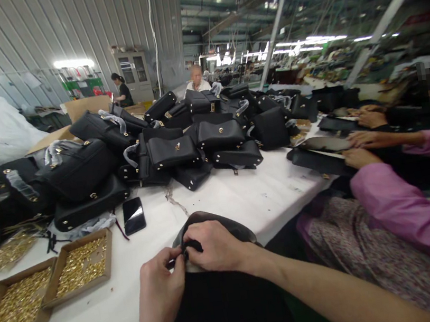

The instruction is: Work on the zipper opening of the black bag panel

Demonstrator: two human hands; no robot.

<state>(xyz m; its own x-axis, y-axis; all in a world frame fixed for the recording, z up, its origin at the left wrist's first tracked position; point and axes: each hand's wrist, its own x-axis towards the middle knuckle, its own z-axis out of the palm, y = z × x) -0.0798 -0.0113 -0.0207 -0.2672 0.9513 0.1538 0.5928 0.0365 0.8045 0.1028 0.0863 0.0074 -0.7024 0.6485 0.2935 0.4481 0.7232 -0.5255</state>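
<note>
Beyond the hands: heap of bags.
Bag: under both hands at table edge; likely soft, light, floppy; best gripped by its rim.
Right hand: pinching rim.
Left hand: pinching beside it.
Left of hands: stud trays.

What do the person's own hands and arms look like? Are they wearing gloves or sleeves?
No gloves and no sleeves show. The left hand and right hand are both bare, and both forearms are uncovered as far as the picture shows. No rings, watch or bracelets can be seen. The pink sleeve nearby belongs to another person.
</note>
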